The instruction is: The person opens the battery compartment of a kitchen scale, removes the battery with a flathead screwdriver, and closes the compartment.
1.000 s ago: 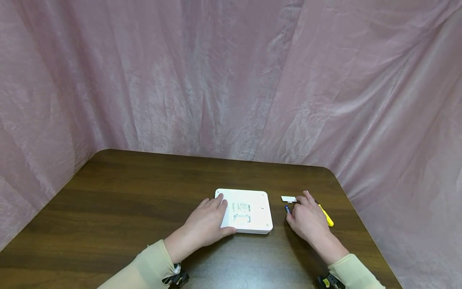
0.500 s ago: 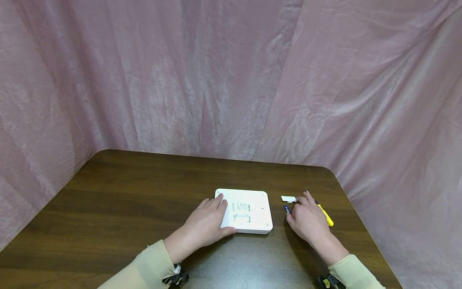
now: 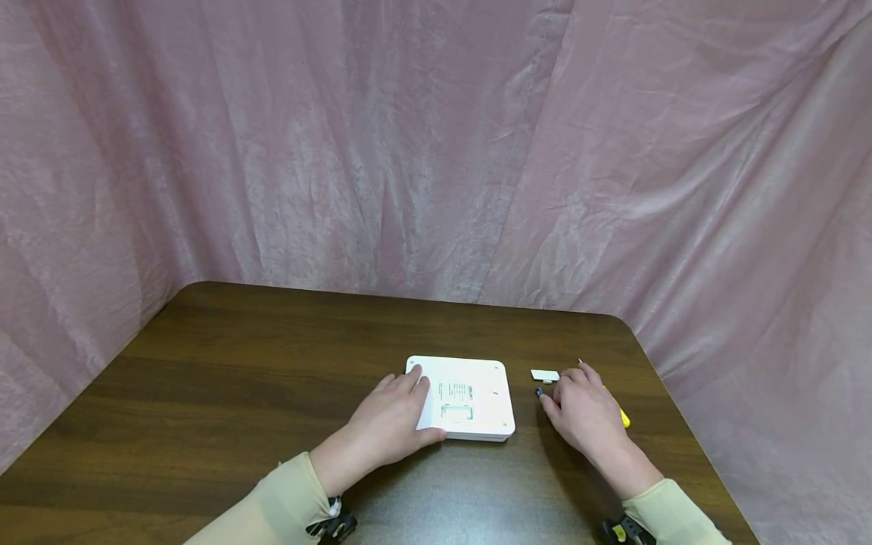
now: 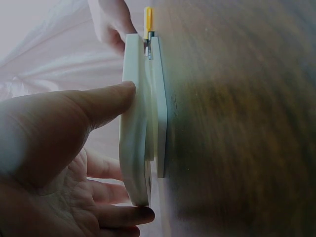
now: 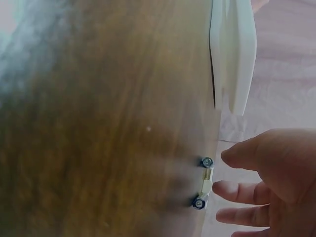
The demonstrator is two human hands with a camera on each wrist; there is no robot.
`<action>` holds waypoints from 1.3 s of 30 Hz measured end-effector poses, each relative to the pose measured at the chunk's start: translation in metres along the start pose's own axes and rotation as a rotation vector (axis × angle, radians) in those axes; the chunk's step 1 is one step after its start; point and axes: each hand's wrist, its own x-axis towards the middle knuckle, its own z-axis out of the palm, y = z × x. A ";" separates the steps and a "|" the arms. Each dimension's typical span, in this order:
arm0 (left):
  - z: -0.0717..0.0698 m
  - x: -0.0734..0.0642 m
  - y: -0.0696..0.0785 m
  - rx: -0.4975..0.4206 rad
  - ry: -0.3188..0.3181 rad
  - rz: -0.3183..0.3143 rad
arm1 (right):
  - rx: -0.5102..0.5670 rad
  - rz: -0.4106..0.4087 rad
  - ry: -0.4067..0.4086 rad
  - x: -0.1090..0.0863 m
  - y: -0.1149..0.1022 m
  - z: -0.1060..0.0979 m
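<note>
An upside-down white kitchen scale shows its printed label and a battery bay. My left hand grips its near-left corner, thumb along the front edge and fingers at the left side. To the right, my right hand hovers low over the table with its fingers loosely spread. Close to its thumb lies a blue battery; the right wrist view shows two batteries end-on, one by the thumb and another lower. A small white battery cover lies at the index fingertip.
A screwdriver with a yellow handle lies just right of the right hand, which mostly hides it. The brown wooden table ends at a pink curtain behind and on both sides.
My right hand has shifted slightly, covering more of the screwdriver. Less of the blue battery shows now, and its visible end sits a little further left. My left hand and the scale stay put.
</note>
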 end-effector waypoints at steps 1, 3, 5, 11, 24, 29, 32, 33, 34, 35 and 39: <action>0.000 0.000 0.000 0.000 0.001 0.001 | 0.007 0.000 0.006 0.001 0.001 -0.001; 0.001 0.000 -0.001 0.003 0.003 0.002 | 0.018 -0.003 0.012 0.002 0.002 -0.003; 0.001 0.001 -0.001 0.006 0.003 0.003 | 0.023 -0.010 0.016 0.005 0.004 -0.006; 0.002 0.001 -0.001 0.011 0.003 0.002 | 0.033 -0.090 0.013 0.017 0.018 -0.013; 0.002 0.000 -0.001 0.004 0.008 0.007 | 0.038 -0.192 -0.026 0.034 0.045 -0.007; 0.001 0.000 -0.001 -0.008 0.006 0.003 | 0.029 -0.222 -0.040 0.038 0.049 -0.005; 0.001 0.001 -0.001 0.000 0.007 0.003 | 0.026 -0.231 -0.056 0.040 0.051 -0.002; 0.002 0.001 -0.002 0.000 0.007 0.002 | 0.026 -0.232 -0.064 0.041 0.051 -0.002; 0.002 0.001 -0.002 0.003 0.004 0.001 | 0.022 -0.233 -0.073 0.041 0.052 -0.001; 0.002 0.001 -0.002 0.004 0.003 0.001 | 0.021 -0.230 -0.083 0.042 0.052 0.000; 0.003 0.002 -0.002 0.008 0.000 -0.002 | 0.016 -0.229 -0.108 0.045 0.053 0.003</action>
